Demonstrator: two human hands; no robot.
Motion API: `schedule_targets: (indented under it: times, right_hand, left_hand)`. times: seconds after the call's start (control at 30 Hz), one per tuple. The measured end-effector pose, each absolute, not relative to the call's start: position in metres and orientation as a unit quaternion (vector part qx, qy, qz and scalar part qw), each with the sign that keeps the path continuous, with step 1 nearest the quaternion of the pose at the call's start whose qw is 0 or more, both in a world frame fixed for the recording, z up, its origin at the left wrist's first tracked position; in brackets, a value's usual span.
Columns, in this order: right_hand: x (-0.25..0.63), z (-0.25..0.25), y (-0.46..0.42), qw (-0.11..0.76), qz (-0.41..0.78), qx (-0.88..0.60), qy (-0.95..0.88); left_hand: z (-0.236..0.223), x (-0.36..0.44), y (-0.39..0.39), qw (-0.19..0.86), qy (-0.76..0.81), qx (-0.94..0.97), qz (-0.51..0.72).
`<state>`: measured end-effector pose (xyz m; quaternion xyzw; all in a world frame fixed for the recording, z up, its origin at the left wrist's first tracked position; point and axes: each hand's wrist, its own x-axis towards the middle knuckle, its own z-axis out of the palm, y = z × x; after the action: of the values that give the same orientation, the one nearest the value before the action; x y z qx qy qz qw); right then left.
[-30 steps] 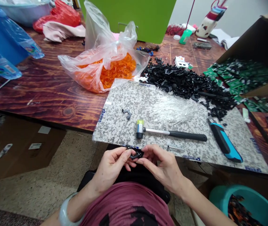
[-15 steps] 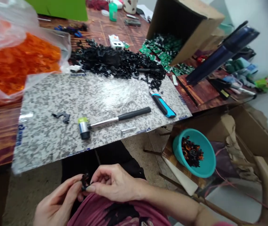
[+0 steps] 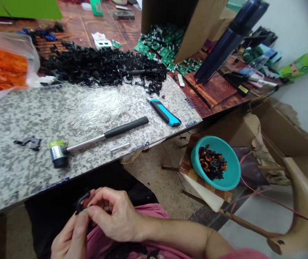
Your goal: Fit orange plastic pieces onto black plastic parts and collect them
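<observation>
- Pinched in closed fingertips of left hand (image 3: 71, 235): curved black part (image 3: 79, 205).
- Curled nearly shut alongside: right hand (image 3: 123, 216); hold unclear.
- Newly turned; apparently still being handled.

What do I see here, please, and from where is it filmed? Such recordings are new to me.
There is no robot: one person works with two bare hands. Every picture comes from one camera on their head, looking down. The left hand and the right hand hold a small black part between their fingertips. On the speckled board lie a hammer, a blue and black tool, thin clear strands and a loose dark piece. Behind them is a heap of black parts.
</observation>
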<state>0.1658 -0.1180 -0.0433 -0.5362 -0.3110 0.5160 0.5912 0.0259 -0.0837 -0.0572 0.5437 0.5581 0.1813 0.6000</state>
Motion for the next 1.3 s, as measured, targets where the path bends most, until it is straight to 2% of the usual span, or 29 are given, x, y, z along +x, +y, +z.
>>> schedule_targets:
  times: [0.1,0.23,0.37,0.47,0.67,1.0,1.1,1.3]
  right_hand:
    - [0.174,-0.042,-0.119,0.566,0.534,-0.529,-0.338]
    - [0.188,-0.042,-0.119,0.527,0.53,-0.537,-0.392]
    - [0.196,-0.047,-0.107,0.508,0.511,-0.568,-0.398]
    - [0.194,-0.043,-0.099,0.482,0.539,-0.553,-0.414]
    - [0.182,-0.034,-0.092,0.435,0.644,-0.491,-0.394]
    - [0.176,-0.024,-0.086,0.423,0.653,-0.475,-0.411]
    - [0.176,-0.011,-0.083,0.413,0.618,-0.474,-0.472]
    - [0.176,0.004,-0.07,0.417,0.455,-0.49,-0.616]
  left_hand:
    - [-0.043,0.041,-0.08,0.606,0.578,0.504,0.211]
    - [-0.026,0.053,-0.073,0.669,0.541,0.44,0.257]
    - [-0.014,0.046,-0.063,0.705,0.52,0.41,0.255]
    - [-0.007,0.037,-0.062,0.719,0.5,0.426,0.227]
    - [-0.01,0.023,-0.066,0.712,0.497,0.448,0.211]
    - [-0.013,0.015,-0.074,0.683,0.495,0.491,0.218]
    - [-0.007,0.014,-0.075,0.639,0.478,0.562,0.218]
    - [0.002,0.018,-0.071,0.581,0.454,0.619,0.27]
